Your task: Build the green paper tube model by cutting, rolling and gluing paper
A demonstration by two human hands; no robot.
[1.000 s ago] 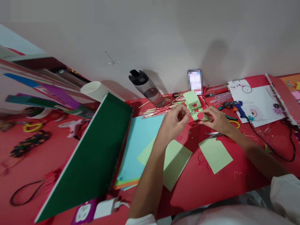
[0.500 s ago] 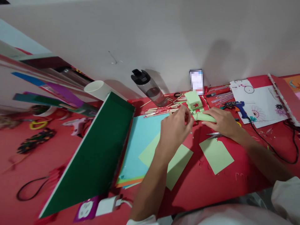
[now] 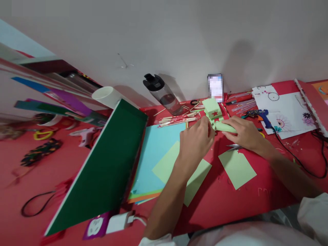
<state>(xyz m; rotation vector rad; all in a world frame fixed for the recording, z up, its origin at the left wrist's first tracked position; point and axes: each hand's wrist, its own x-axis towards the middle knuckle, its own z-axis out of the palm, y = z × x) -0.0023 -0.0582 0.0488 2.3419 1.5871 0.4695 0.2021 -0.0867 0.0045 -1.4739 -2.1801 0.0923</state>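
My right hand (image 3: 243,134) is closed around a light green piece of paper, curved like a tube (image 3: 225,127). At the left end of that tube my left hand (image 3: 196,138) is pinched; anything between its fingertips is hidden or too small to name. Just behind the hands stands a light green paper box (image 3: 211,108) with a red star on its side. Below my right hand lie scissors (image 3: 233,147), their blades showing. A light green paper sheet (image 3: 237,169) with a cut-out edge rests in front of them.
Light blue paper (image 3: 151,147) lies left of my left arm, beside a leaning green board (image 3: 99,171). Thin sticks (image 3: 176,119), a water bottle (image 3: 164,95) and a phone (image 3: 215,88) line the wall. A blue glue gun (image 3: 265,118) with a cord sits at right.
My left hand has shifted slightly right, closer against the end of the green paper tube. My right hand keeps its hold in nearly the same place.
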